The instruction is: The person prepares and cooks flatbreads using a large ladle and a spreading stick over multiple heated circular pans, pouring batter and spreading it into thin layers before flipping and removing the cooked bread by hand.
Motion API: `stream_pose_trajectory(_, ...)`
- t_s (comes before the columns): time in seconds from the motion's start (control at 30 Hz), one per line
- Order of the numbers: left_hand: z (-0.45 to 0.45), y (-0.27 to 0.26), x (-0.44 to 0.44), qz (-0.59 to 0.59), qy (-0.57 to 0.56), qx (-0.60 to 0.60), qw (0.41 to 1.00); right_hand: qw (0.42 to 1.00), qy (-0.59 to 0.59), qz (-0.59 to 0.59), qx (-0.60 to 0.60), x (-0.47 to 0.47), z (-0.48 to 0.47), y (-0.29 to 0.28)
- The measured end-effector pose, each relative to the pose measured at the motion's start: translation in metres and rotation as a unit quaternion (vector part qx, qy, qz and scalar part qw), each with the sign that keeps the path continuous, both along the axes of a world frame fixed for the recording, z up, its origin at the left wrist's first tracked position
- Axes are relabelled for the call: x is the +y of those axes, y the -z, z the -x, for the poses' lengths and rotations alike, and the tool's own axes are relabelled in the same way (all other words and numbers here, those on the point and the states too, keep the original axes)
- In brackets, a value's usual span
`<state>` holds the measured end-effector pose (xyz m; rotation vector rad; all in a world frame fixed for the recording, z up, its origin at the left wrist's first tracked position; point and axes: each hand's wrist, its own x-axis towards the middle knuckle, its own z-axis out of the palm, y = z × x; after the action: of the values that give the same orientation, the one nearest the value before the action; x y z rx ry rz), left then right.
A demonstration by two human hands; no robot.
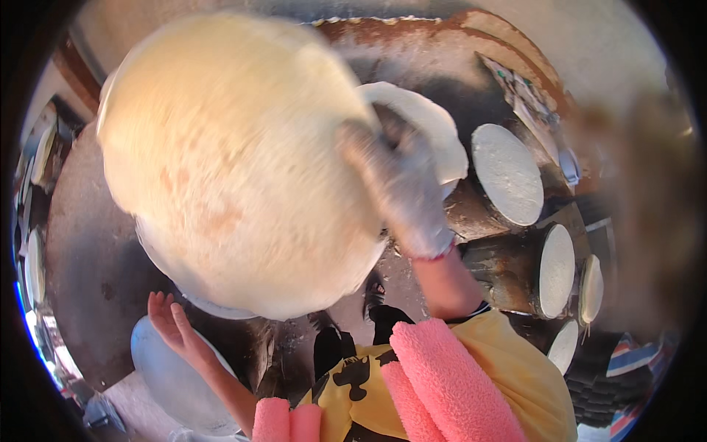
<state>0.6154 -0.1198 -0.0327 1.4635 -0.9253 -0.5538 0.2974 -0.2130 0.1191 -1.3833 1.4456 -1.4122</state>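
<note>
A large, round, thin flatbread (237, 166), pale with browned patches, fills the upper left and middle of the view. My right hand (403, 188), in a whitish glove with a red band at the wrist, grips its right edge. Both are blurred by motion. The flatbread hides most of what lies under it, though a pale rim shows along its lower left. My left hand (174, 326) is bare, with fingers apart and nothing in it. It is over the edge of a round greyish-white surface (182, 381), below the flatbread's lower left edge.
White round sheets (508, 174) lie on several dark drum-shaped stoves (502, 271) along the right. Another pale sheet (425, 127) is partly behind my right hand. A brown round surface (83, 265) stands at left. Pink towelling (453, 381) hangs over my yellow top.
</note>
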Motion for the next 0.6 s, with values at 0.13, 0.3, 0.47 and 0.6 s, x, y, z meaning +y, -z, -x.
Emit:
stream_pose_trajectory(0.13, 0.058, -0.030, -0.026, 0.021, 0.063, -0.034, 0.997, 0.986, 0.140, -0.006, -0.086, -0.027, 0.115, 0.004)
stream_pose_trajectory(0.3, 0.142, -0.018, -0.026, -0.036, 0.138, -0.041, 0.989, 0.970, 0.207, -0.123, -0.031, -0.063, 0.271, 0.124)
stream_pose_trajectory(0.47, 0.206, -0.001, -0.003, -0.132, 0.193, -0.064, 0.970, 0.930, 0.211, -0.240, 0.184, -0.039, 0.298, 0.207)
stream_pose_trajectory(0.6, 0.229, -0.011, -0.003, -0.157, 0.224, -0.098, 0.957, 0.904, 0.175, -0.243, 0.306, -0.027, 0.288, 0.174)
